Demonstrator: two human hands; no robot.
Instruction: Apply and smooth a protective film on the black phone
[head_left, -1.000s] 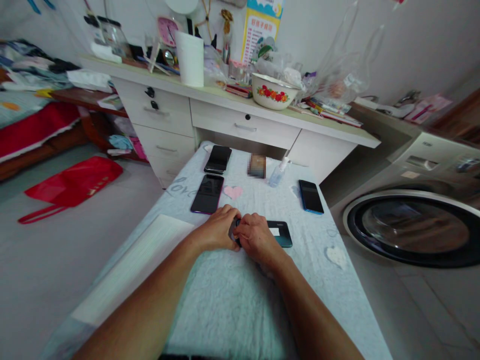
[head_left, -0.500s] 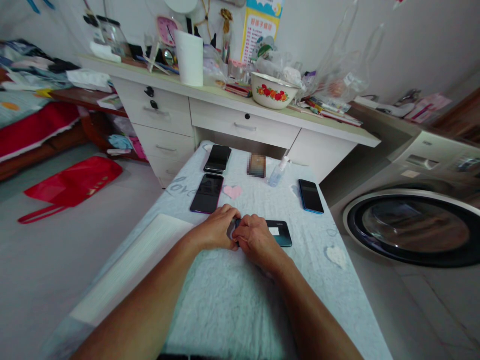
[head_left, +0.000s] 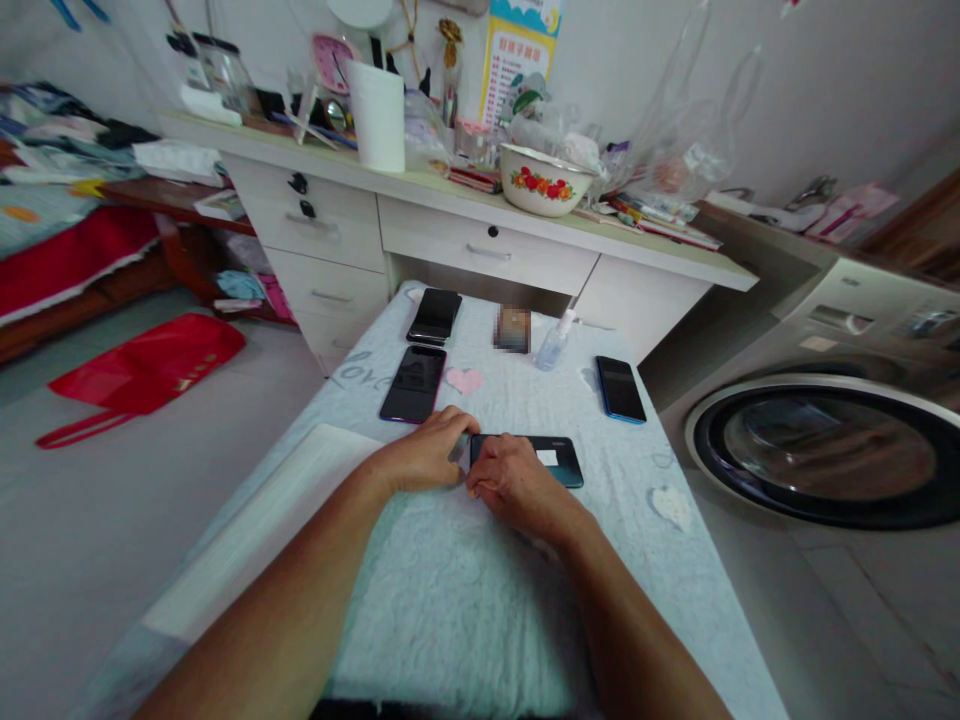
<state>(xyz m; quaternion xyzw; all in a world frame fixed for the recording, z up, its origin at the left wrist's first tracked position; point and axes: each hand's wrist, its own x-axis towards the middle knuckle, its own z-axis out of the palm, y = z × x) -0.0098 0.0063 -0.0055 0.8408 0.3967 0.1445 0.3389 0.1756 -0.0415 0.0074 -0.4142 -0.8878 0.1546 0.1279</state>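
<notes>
A dark phone with a white label (head_left: 566, 462) lies across the middle of the cloth-covered table. My right hand (head_left: 511, 480) rests over its left part, fingers curled together; what they pinch, if anything, is hidden. At the phone's left end is my left hand (head_left: 435, 452), thumb and fingers apart, the fingertips close to the phone's edge. Beyond my left hand lies a phone with a purple-red edge (head_left: 414, 383), screen up. Farther back are stacked dark phones (head_left: 435, 315), and a blue-edged phone (head_left: 620, 389) lies at the right.
A clear spray bottle (head_left: 553, 345) stands near a small blurred item (head_left: 513, 329) at the back. A white sheet (head_left: 262, 530) lies along the table's left side. Behind is a desk with a flowered bowl (head_left: 541, 182); a washing machine (head_left: 840, 300) stands right.
My left hand has shifted slightly left, and its thumb has come away from the phone's end. My right hand stays over the phone, which shows more of its left edge.
</notes>
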